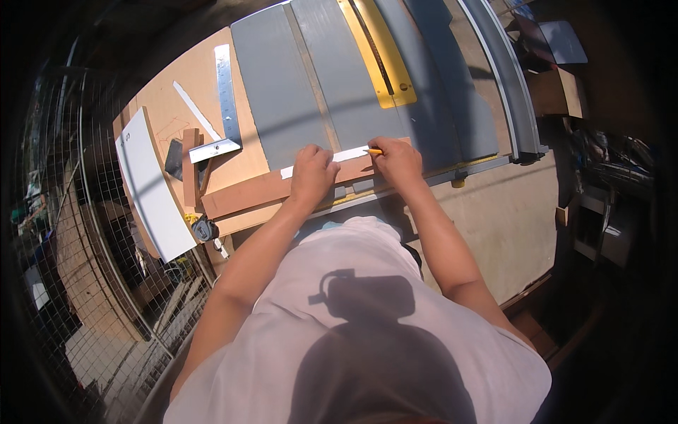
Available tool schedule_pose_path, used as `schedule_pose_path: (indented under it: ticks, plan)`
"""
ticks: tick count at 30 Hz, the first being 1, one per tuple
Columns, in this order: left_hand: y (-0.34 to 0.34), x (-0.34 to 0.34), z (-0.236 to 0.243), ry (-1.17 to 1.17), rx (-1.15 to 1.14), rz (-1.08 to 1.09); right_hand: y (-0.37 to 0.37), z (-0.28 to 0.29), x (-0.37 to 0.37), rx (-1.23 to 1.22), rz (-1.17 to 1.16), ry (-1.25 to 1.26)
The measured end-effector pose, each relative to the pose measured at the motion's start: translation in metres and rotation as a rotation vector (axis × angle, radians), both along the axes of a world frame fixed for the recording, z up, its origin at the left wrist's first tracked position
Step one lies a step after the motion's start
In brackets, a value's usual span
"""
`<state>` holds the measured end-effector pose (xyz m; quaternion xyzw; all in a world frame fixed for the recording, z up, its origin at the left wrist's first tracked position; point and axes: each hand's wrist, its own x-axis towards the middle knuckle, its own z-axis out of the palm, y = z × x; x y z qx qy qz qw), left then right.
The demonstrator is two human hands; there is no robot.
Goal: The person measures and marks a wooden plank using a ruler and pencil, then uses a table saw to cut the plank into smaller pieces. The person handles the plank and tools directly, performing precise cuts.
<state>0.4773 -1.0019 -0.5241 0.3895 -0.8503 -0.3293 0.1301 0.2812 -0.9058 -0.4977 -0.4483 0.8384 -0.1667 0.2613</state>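
A reddish wooden board [240, 194] lies across the near edge of a grey saw table [268, 92], with a narrow white strip [346, 155] on it. My left hand [312, 174] presses on the left part of the strip and board, fingers curled over them. My right hand [395, 165] grips a yellow pencil [375, 150], its tip at the strip's right part. Left of them, a metal square [224, 92] lies on a plywood panel [148, 99] beside a short wooden block [191, 169] and a thin white strip [191, 102].
A white panel [152, 191] and a tape measure [205, 227] sit at the left, near wire fencing [85, 212]. A yellow insert [378, 63] is set in the saw top; a rail [512, 99] runs along the right. A pale sheet [480, 233] stands below the front edge.
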Motion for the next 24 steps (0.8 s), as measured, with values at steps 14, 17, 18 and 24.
schedule_pose_path:
  ticks: [14, 17, 18, 24]
  plan:
    - [0.016, 0.017, 0.001, -0.080, -0.303, 0.027, -0.006, 0.009, 0.001, 0.045, -0.015, 0.006]
    - [0.010, 0.018, -0.005, -0.060, -0.299, 0.042, -0.009, 0.010, 0.001, 0.065, -0.018, 0.003]
    - [0.010, 0.018, -0.006, -0.050, -0.296, 0.039, -0.008, 0.010, 0.000, 0.077, -0.020, -0.002]
    - [0.006, 0.018, -0.005, -0.039, -0.262, 0.037, -0.004, 0.003, -0.002, 0.009, 0.008, 0.046]
